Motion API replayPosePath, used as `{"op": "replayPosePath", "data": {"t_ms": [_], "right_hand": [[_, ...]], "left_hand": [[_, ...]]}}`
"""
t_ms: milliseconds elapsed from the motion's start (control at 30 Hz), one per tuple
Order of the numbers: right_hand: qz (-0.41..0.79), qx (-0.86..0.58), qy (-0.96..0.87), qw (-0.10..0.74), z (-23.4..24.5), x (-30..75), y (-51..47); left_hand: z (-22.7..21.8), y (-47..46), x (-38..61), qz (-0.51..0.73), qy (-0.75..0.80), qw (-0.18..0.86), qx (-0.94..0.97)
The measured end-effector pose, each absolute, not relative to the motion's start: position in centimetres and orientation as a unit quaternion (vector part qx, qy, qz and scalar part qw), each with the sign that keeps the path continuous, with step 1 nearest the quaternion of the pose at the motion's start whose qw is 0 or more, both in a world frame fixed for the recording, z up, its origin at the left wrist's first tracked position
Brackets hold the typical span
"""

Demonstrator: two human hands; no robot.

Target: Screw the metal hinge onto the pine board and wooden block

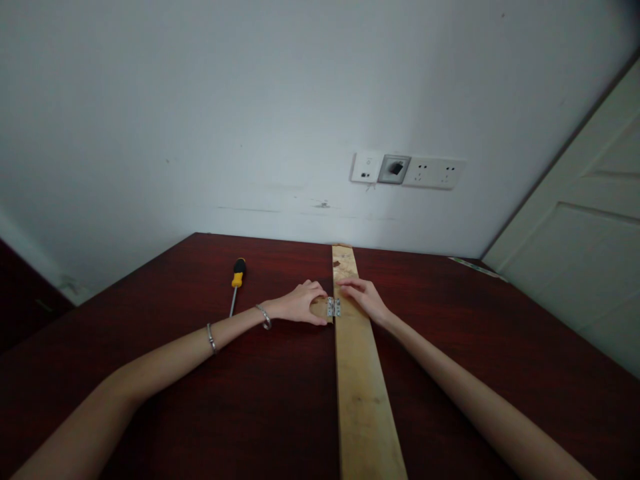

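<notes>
A long wooden plank (363, 393) lies flat, running from the near edge of view back toward the wall. A metal hinge (334, 307) spans the plank's left edge and a small wooden block (320, 309) beside it. My left hand (299, 303) is closed around this block, thumb on the near side and fingers on the far side. Over the plank, just beyond and right of the hinge, is my right hand (367, 300). Its fingers are stretched out, fingertips at the plank's surface, with nothing visible held in them.
On the dark red table (225, 400), a screwdriver (239, 275) with a yellow and black handle lies left of my left hand. The white wall (280, 120) behind has sockets (435, 172). A white door (590, 220) stands at the right; a thin strip (477, 268) lies near it.
</notes>
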State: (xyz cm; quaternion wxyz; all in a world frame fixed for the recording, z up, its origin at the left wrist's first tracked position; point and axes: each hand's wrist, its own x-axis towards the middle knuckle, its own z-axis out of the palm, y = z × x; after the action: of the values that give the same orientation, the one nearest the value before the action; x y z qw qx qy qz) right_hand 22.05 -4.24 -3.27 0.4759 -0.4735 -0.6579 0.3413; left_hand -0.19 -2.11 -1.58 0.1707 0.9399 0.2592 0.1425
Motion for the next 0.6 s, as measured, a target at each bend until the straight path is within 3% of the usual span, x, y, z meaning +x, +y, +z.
{"op": "replayPosePath", "data": {"t_ms": [433, 600], "right_hand": [[0.318, -0.466, -0.647, 0.514, -3.7, 21.7, -4.8], [0.314, -0.472, -0.64, 0.519, -3.9, 21.7, -4.8]], "left_hand": [[-1.1, -1.9, -0.5, 0.107, 0.267, 0.179, 0.941], [0.8, 0.4, -2.3, 0.168, 0.289, 0.154, 0.93]]}}
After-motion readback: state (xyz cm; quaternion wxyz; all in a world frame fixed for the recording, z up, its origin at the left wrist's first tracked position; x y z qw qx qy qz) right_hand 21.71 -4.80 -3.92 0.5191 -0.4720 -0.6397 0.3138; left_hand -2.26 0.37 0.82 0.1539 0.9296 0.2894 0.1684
